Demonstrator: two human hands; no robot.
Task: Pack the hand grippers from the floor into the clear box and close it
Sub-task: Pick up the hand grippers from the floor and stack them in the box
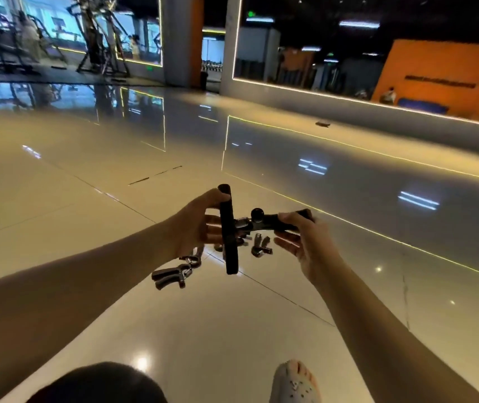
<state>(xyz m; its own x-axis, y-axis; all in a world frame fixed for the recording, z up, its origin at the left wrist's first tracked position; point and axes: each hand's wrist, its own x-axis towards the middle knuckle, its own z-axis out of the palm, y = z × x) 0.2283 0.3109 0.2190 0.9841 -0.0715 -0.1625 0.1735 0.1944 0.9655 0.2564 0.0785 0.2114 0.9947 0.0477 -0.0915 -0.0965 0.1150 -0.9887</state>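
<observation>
I hold one large black hand gripper point(230, 237) above the floor with both hands. My left hand point(196, 228) grips its upright handle from the left. My right hand point(302, 237) holds the other handle, which points right; a round black knob and a spring sit between the two handles. Beneath it, several smaller grey hand grippers lie on the tiles: one pair at the lower left point(171, 274), another under my right hand point(261, 247). No clear box shows in this view.
Glossy cream floor tiles point(116, 199) stretch all around. My knee point(98, 385) and a grey clog point(294, 383) are at the bottom edge. A small dark object point(322, 124) lies far off by the mirrored wall. Gym machines point(98, 39) stand at the far left.
</observation>
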